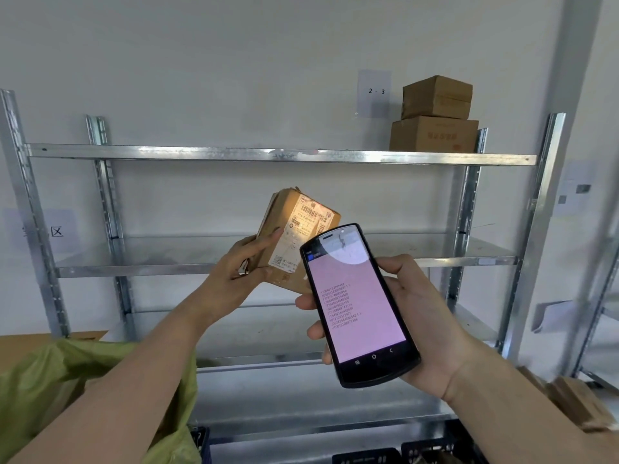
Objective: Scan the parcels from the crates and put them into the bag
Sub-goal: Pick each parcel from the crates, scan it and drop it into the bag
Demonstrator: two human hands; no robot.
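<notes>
My left hand (236, 272) grips a small brown cardboard parcel (284, 226) at chest height, its white shipping label turned toward me and lit by a bright patch of light. My right hand (422, 316) holds a black handheld scanner (358, 303) just right of the parcel, its top end overlapping the parcel's lower right corner. The scanner's pale pink screen shows a list of several code lines. A green bag (67, 373) lies open at the lower left, under my left forearm. Dark crates (425, 452) show at the bottom edge.
A metal shelving rack (268, 155) stands against the white wall straight ahead. Two brown boxes (435, 118) are stacked on its top shelf at the right, beside a "2 - 3" sign. Cardboard pieces (582, 403) lie at the lower right.
</notes>
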